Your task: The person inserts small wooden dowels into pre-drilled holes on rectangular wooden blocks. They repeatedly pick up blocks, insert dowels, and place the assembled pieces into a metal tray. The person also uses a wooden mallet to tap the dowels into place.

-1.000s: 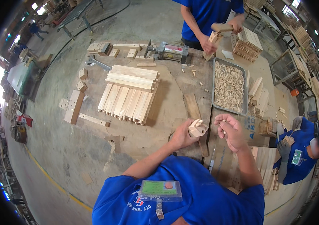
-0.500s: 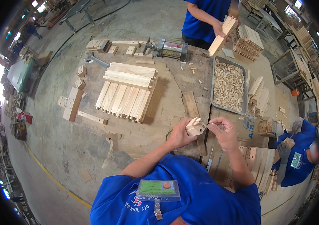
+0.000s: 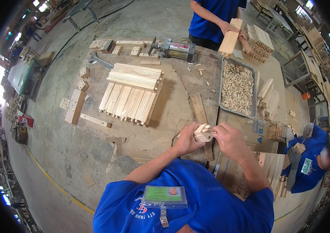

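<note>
My left hand [image 3: 187,139] is closed round a small pale wooden block [image 3: 202,134], held above the near edge of the bench. Short wooden dowels [image 3: 207,127] stick up out of the block, and a dark hole shows in its face. Close against the block's right side, my right hand [image 3: 229,139] has its fingertips pinched on a small wooden dowel, mostly hidden by the fingers. To the right, beyond my hands, a grey metal tray [image 3: 238,113] holds a heap of loose dowels [image 3: 236,87].
Stacked wooden slats [image 3: 128,99] with dowelled ends lie left of centre. Behind them are a metal cylinder clamp [image 3: 178,50] and a wrench [image 3: 100,61]. A co-worker's hands hold a wooden piece [image 3: 230,40] beyond the tray. Another person [image 3: 308,159] works at the right beside drilled boards [image 3: 269,167].
My right hand has moved left, bringing its pinched fingers against the block. The left hand keeps the block in nearly the same place. Across the bench, the co-worker's wooden piece has turned and shifted slightly.
</note>
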Action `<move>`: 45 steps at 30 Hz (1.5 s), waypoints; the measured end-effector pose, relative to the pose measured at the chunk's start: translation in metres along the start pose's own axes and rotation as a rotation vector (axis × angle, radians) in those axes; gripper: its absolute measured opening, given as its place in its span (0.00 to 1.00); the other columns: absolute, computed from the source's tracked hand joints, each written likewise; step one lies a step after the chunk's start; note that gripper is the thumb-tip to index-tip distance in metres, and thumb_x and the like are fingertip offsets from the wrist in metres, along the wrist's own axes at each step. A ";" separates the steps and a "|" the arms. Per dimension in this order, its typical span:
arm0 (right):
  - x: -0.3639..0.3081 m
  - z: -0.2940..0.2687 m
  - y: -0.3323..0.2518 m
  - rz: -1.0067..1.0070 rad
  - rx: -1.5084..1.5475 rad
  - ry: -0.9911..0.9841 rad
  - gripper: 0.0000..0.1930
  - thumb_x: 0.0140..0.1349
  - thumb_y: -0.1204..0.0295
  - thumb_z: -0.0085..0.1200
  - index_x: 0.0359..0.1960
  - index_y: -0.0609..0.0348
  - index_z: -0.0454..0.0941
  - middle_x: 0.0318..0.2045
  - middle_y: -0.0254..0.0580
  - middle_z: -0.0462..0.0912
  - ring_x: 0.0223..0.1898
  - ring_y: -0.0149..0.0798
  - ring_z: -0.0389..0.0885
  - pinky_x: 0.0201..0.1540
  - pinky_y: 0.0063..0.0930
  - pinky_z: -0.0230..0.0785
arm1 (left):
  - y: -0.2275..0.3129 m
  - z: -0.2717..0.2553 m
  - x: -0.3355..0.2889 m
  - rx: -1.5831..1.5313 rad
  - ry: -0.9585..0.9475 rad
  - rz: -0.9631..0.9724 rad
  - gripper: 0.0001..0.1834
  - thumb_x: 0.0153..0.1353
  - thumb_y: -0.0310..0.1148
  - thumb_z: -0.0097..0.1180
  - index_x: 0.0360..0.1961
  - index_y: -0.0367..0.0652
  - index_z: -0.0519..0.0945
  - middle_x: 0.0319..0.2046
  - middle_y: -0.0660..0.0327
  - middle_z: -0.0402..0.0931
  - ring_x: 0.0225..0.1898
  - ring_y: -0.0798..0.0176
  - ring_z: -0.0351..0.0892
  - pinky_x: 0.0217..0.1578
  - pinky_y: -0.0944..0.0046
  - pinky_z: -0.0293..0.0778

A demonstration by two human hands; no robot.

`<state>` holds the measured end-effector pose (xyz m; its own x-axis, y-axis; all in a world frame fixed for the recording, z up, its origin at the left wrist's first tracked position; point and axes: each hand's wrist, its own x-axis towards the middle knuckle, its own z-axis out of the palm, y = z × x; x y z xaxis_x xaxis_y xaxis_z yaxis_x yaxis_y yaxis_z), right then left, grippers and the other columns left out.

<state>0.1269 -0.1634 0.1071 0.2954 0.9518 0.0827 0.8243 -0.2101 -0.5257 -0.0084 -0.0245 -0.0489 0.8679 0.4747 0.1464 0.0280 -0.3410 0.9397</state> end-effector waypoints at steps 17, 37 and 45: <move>-0.003 0.011 0.008 0.082 0.236 0.062 0.08 0.69 0.74 0.64 0.45 0.60 0.78 0.34 0.41 0.81 0.32 0.45 0.82 0.33 0.36 0.73 | 0.007 -0.005 -0.003 -0.048 0.010 -0.041 0.33 0.48 0.32 0.77 0.56 0.41 0.78 0.44 0.53 0.85 0.45 0.54 0.87 0.49 0.56 0.81; -0.050 0.057 0.049 0.656 1.682 0.138 0.10 0.73 0.76 0.61 0.54 0.62 0.80 0.46 0.42 0.86 0.51 0.40 0.88 0.56 0.37 0.83 | 0.002 -0.011 -0.001 -0.114 0.110 -0.129 0.33 0.50 0.32 0.73 0.59 0.41 0.77 0.46 0.48 0.85 0.49 0.44 0.87 0.51 0.51 0.81; -0.053 0.065 0.039 0.711 1.536 0.111 0.10 0.74 0.78 0.56 0.55 0.64 0.79 0.49 0.45 0.86 0.52 0.41 0.87 0.58 0.37 0.82 | 0.005 -0.012 -0.003 -0.136 0.130 -0.086 0.31 0.50 0.31 0.73 0.57 0.42 0.79 0.46 0.50 0.85 0.49 0.48 0.87 0.51 0.54 0.81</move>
<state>0.1116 -0.2078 0.0275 0.4583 0.7387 -0.4943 -0.6511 -0.0995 -0.7524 -0.0163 -0.0180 -0.0411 0.7936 0.6011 0.0943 0.0241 -0.1859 0.9823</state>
